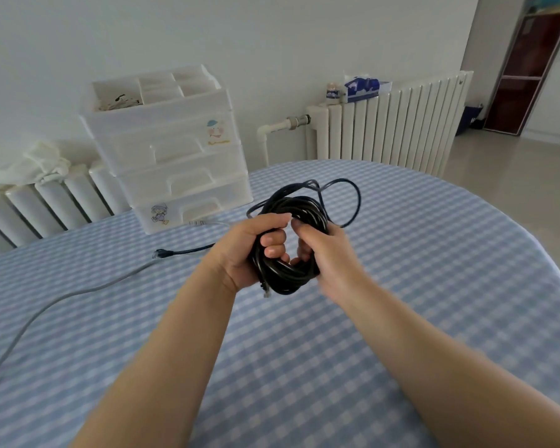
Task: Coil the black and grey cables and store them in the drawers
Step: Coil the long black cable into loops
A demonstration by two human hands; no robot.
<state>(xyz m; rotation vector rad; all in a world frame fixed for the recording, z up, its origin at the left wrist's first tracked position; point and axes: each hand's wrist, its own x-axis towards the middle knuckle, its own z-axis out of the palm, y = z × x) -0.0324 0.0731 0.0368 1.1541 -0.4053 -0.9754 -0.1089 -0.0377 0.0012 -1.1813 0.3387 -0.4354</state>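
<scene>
The black cable [291, 273] is wound into a thick coil held above the table's middle. My left hand [243, 250] grips the coil's left side, fingers curled through its centre. My right hand [327, 253] grips the right side. A loose loop of the black cable [353, 202] sticks out behind the coil, and its plug end [162, 253] lies on the cloth to the left. The grey cable [46, 305] trails uncoiled across the left of the table. The white plastic drawer unit [175, 150] stands at the table's far edge, all drawers closed.
The table [401, 286] carries a blue-and-white checked cloth. White radiators [388, 124] line the wall behind, with a tissue pack [362, 87] and a small jar [332, 92] on top. A white cloth [36, 166] lies on the left radiator. A dark shelf [518, 76] stands far right.
</scene>
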